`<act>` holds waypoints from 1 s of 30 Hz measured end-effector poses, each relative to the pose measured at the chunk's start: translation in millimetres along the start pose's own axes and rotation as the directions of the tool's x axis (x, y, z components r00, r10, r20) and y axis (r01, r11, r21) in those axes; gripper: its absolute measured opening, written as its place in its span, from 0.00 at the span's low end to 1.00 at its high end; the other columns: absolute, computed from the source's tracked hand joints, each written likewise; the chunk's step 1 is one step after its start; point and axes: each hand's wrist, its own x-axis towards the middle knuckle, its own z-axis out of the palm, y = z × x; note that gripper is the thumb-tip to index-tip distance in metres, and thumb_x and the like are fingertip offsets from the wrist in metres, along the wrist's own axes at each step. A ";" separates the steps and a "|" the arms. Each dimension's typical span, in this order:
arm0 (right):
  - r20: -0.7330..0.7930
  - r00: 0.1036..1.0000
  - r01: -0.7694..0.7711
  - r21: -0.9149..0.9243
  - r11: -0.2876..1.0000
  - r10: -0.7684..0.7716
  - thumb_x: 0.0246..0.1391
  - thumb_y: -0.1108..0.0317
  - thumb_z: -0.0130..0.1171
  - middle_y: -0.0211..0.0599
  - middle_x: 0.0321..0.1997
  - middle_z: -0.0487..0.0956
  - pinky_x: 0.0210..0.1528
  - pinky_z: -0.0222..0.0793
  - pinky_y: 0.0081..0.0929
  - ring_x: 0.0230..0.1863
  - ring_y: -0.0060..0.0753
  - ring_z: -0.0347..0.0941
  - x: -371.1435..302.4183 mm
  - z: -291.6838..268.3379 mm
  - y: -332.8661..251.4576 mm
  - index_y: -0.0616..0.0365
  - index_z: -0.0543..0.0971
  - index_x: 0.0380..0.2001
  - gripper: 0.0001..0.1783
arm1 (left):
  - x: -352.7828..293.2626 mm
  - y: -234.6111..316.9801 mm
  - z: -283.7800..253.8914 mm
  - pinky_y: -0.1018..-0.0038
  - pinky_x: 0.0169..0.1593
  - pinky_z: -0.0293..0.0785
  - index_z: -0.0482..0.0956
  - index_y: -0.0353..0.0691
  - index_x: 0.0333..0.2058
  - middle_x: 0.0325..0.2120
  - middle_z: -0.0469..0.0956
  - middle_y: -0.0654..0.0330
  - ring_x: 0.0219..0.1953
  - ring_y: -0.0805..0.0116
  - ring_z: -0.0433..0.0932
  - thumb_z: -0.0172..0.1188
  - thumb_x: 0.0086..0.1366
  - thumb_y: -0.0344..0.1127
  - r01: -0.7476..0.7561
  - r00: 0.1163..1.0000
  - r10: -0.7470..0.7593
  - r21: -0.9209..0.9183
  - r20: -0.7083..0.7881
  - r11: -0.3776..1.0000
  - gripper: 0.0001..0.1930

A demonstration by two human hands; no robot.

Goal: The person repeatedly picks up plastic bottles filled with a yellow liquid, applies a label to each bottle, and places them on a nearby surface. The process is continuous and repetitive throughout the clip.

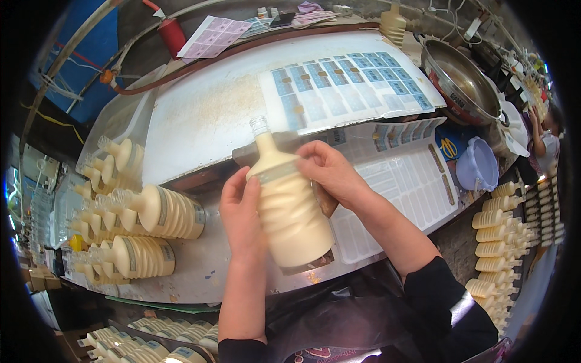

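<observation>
Cream ribbed bottle (293, 221) between both hands over the tabletop (200, 278), neck pointing away, left hand (242, 206) grip holding its left side, right hand (330, 172) grip holding its right shoulder by grey band (277, 172), similar bottles (178, 212) left.

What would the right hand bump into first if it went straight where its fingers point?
The cream bottle, probably: the right hand seems to touch its upper side, though depth is unclear.

Workshop with rows of cream bottles (160, 212)
</observation>
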 end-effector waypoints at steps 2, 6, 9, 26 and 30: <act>0.015 1.000 -0.011 0.025 1.000 0.011 0.67 0.60 0.60 0.30 0.26 0.78 0.09 0.58 0.19 0.10 0.17 0.66 -2.0 0.3 -2.8 0.60 0.72 0.49 0.17 | -0.4 0.8 -0.4 0.75 0.54 0.76 0.77 0.34 0.52 0.45 0.79 0.61 0.47 0.73 0.77 0.61 0.71 0.28 0.002 1.000 -0.002 -0.008 0.007 1.000 0.13; 0.031 0.999 -0.028 0.058 0.998 0.026 0.67 0.60 0.59 0.31 0.23 0.77 0.04 0.55 0.22 0.06 0.21 0.64 -4.2 0.2 -5.4 0.60 0.70 0.49 0.17 | -0.1 0.4 -0.1 0.75 0.54 0.77 0.78 0.35 0.52 0.45 0.79 0.61 0.47 0.73 0.77 0.61 0.71 0.28 0.009 1.000 -0.009 -0.011 -0.001 1.000 0.13; 0.041 0.999 -0.021 0.068 0.997 0.018 0.67 0.60 0.59 0.31 0.23 0.77 0.04 0.56 0.22 0.05 0.21 0.64 -3.1 -1.3 -2.9 0.61 0.70 0.50 0.18 | 0.1 0.5 -0.1 0.75 0.52 0.76 0.75 0.33 0.54 0.48 0.78 0.58 0.47 0.73 0.77 0.59 0.72 0.27 0.016 1.000 -0.016 -0.004 -0.001 1.000 0.14; 0.118 0.991 0.045 0.154 0.987 -0.064 0.68 0.62 0.55 0.32 0.49 0.84 0.39 0.73 0.17 0.38 0.14 0.77 -13.7 -2.6 5.2 0.63 0.77 0.61 0.23 | -6.5 0.1 -5.6 0.66 0.62 0.74 0.67 0.30 0.65 0.58 0.76 0.49 0.58 0.62 0.77 0.44 0.79 0.35 0.048 0.989 -0.038 -0.064 0.145 0.997 0.22; 0.113 0.982 0.136 0.153 0.979 -0.154 0.68 0.69 0.51 0.36 0.54 0.83 0.57 0.71 0.22 0.55 0.20 0.76 -23.8 2.0 6.3 0.64 0.77 0.62 0.22 | -5.0 -6.1 -13.5 0.64 0.63 0.73 0.66 0.30 0.66 0.59 0.75 0.48 0.59 0.59 0.77 0.43 0.79 0.35 0.052 0.977 -0.019 -0.149 0.211 0.988 0.22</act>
